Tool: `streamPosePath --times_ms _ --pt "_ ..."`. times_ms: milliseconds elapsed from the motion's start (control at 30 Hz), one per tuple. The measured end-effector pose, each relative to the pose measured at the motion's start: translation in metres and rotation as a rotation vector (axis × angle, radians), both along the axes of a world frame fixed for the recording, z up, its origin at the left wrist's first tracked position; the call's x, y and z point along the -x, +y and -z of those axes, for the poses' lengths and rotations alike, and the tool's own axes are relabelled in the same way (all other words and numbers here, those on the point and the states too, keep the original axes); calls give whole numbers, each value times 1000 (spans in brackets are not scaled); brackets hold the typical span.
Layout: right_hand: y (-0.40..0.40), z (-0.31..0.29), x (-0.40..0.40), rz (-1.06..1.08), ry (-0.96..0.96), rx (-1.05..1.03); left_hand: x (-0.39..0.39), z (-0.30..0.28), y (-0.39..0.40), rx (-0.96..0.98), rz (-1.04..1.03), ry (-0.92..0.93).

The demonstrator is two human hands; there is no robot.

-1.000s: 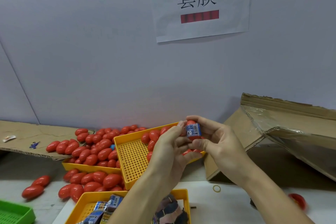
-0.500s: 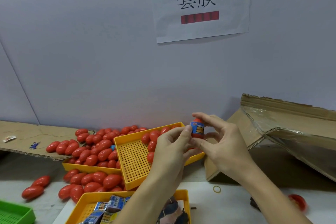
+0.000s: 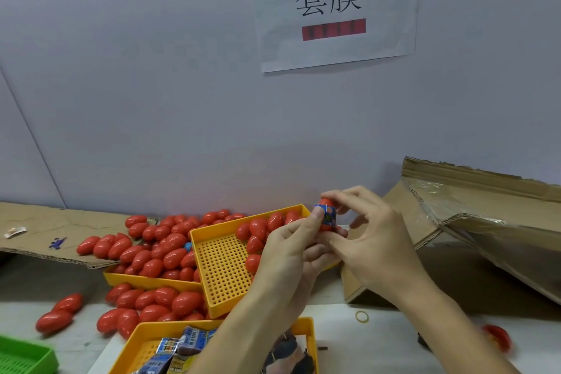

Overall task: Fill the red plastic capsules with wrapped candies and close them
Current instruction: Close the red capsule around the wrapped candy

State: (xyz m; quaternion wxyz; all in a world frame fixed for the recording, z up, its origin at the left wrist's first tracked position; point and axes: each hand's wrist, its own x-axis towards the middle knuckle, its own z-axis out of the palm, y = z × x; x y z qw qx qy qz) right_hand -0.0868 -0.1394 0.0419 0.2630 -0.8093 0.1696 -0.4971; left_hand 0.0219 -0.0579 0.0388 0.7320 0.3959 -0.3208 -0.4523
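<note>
A: Head view first. What's changed for you in the last second?

B: You've lifted the red capsule (image 3: 327, 215) a little and turned it; the blue printed band round it now faces your left thumb. Your right hand (image 3: 372, 247) has loosened: fingers fanned, only thumb and forefinger tips pinching the top and bottom. Your left hand (image 3: 293, 255) pinches its side, fingers curled. I'd judge this one is being finished, not filled.

A: Where is it?

B: Held at 12 o'clock from the yellow perforated tray (image 3: 221, 270), above its far rim.

A: Materials?

B: Glossy, egg-shaped hard plastic capsules (image 3: 158, 255) piled at 9 o'clock; crinkly wrapped candies (image 3: 182, 349) at 6 o'clock; matte corrugated cardboard (image 3: 485, 222) at 3 o'clock.
</note>
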Motion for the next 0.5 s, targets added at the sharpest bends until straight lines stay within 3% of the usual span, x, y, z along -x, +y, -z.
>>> streamPosePath --times_ms 67,267,500 --pt "1 -1 0 -14 14 -5 1 0 0 -2 -13 21" --pt "5 -4 -2 -107 5 -50 5 -1 3 59 127 379" --pt "7 -4 -3 -83 27 -30 4 1 2 72 131 379"
